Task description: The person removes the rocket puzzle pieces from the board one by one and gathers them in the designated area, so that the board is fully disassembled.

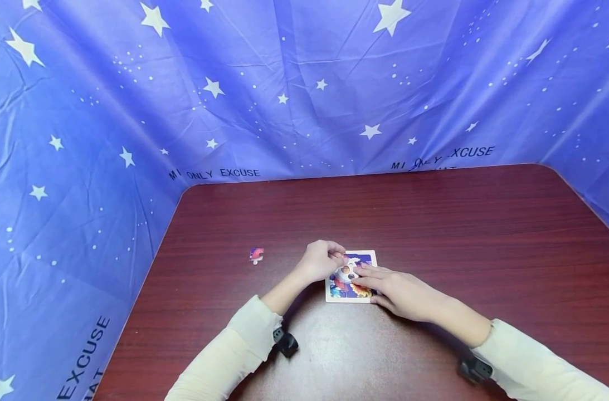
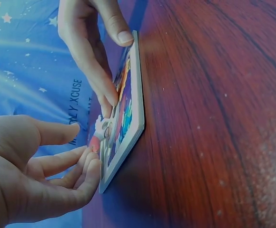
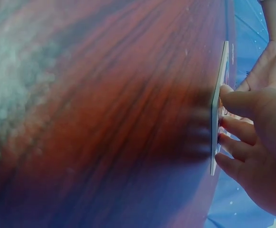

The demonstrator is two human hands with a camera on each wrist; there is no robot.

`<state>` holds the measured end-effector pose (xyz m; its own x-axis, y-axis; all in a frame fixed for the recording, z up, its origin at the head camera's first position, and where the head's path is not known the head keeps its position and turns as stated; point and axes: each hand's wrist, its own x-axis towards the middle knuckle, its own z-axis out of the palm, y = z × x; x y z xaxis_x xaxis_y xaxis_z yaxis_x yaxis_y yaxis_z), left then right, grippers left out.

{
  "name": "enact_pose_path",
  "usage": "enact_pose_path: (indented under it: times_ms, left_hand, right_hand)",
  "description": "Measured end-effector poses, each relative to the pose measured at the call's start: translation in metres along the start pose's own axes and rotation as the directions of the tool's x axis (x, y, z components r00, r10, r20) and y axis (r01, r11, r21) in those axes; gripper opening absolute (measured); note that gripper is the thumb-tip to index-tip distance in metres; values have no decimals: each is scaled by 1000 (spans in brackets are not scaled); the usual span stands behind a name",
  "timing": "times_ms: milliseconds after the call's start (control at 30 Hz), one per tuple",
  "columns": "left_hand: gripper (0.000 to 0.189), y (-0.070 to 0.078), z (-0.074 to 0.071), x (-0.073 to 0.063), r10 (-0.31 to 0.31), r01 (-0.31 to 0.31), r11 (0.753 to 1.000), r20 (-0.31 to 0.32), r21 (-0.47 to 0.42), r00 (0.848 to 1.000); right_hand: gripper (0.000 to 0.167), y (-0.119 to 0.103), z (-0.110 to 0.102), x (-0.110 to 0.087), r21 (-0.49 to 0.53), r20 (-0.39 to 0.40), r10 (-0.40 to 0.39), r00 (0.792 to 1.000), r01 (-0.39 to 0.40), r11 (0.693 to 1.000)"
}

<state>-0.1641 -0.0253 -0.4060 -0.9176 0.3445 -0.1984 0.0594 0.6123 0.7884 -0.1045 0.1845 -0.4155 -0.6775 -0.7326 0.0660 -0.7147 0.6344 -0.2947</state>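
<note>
A small square jigsaw puzzle (image 1: 363, 259) with a pale frame lies flat on the table, showing a white cartoon figure on purple. My left hand (image 1: 320, 260) is at its upper left side; in the left wrist view its bent fingertips touch a red part of the picture (image 2: 94, 143) by the frame, with the thumb held apart. From the right, my right hand (image 1: 402, 292) rests extended fingers on the picture, its thumb at the frame's lower right corner. Both hands cover parts of the puzzle. One loose puzzle piece (image 1: 256, 255), pink and purple, lies to the left.
The dark red wooden table (image 1: 459, 223) has rounded back corners. Blue cloth with white stars (image 1: 294, 67) hangs behind it and along both sides. A black wrist camera (image 1: 286, 342) is strapped on the left sleeve, another (image 1: 476, 370) on the right.
</note>
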Motion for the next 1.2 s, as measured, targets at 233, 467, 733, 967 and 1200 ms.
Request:
enact_pose_path:
  times_ms: [233,467,733,967,1200]
  left_hand:
    - [17,-1,2,0,10,-10,1000,-24,-19,1000]
    - [12,-5,5,5,-6,3,999,-66,-48,998]
    - [8,-13,1,7,17,-24,998,-133,-54,991]
    - [11,-19,-17,4,-41,23,991,-131,-133,991]
    - [11,-29,-41,1,-82,61,989,-155,-136,985]
  right_hand:
    - [42,1,2,-1,2,-9,-8,1000,8,1000]
    - [42,0,1,-1,10,-16,-5,1000,5,1000]
    - [42,-2,1,-1,23,-10,4,1000,-3,1000]
    - [42,-2,1,-1,26,-7,13,1000,-13,1000]
    - [43,-1,1,-1,18,-7,10,1000,-10,1000]
